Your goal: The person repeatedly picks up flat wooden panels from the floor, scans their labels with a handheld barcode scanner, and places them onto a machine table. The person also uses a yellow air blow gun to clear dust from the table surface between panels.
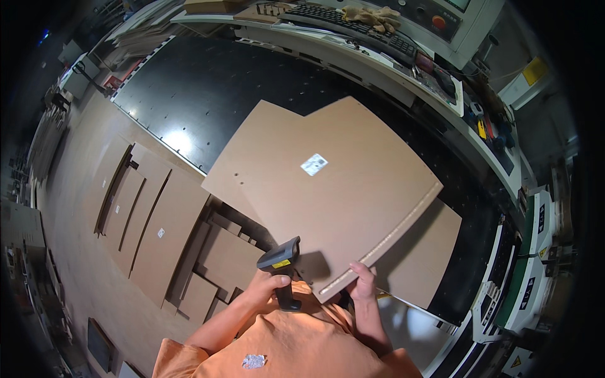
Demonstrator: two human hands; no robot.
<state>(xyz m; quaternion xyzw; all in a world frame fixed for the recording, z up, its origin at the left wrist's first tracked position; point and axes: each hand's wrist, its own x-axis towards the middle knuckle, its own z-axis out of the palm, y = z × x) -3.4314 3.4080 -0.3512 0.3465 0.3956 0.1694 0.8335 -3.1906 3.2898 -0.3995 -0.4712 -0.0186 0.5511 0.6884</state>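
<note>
A dark handheld barcode scanner [282,258] with a yellow sticker is gripped in my left hand [268,286], close to my chest. My right hand [363,282] is closed on the near right edge of a large brown board [340,208], which has a notch in its far side. A small white printed label [314,164] is stuck near the middle of its top face. The near edge is tilted up, and pale spots run along it. Beneath, a second brown board [428,252] shows partly on the black table.
The black machine table [208,88] stretches to the far left. Several brown panels [179,233] stand or lie on the left. A keyboard [353,31], work gloves [372,17] and a control panel with a red button [439,23] are at the back. White-green machine parts [526,277] flank the right.
</note>
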